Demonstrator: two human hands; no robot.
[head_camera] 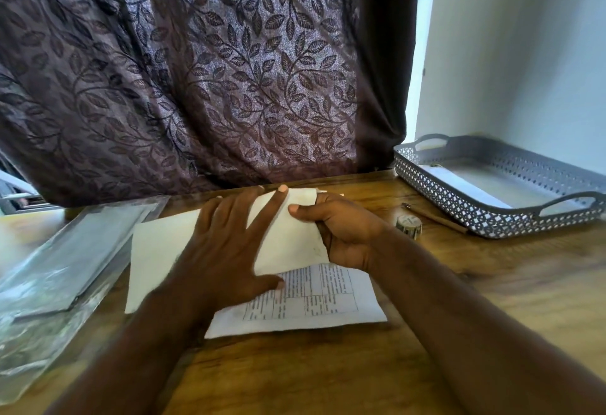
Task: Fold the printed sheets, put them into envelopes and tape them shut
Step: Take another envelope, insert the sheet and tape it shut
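White paper point(157, 250) lies under the left hand point(226, 250), which is flat on it and presses down with the fingers straight and spread. The right hand point(344, 234) grasps the right edge of the same paper, thumb on top and fingers curled below. I cannot tell if it is an envelope or the turned-over half of the printed sheet point(314, 296), whose text side shows just below both hands, on the wooden table point(328, 375). Left of the sheet lies a clear plastic packet point(65, 267). Right of the sheet stands a small roll of tape point(408, 225), and further right a grey perforated tray point(492, 218). Behind the sheet hangs a leaf-patterned curtain point(196, 70).
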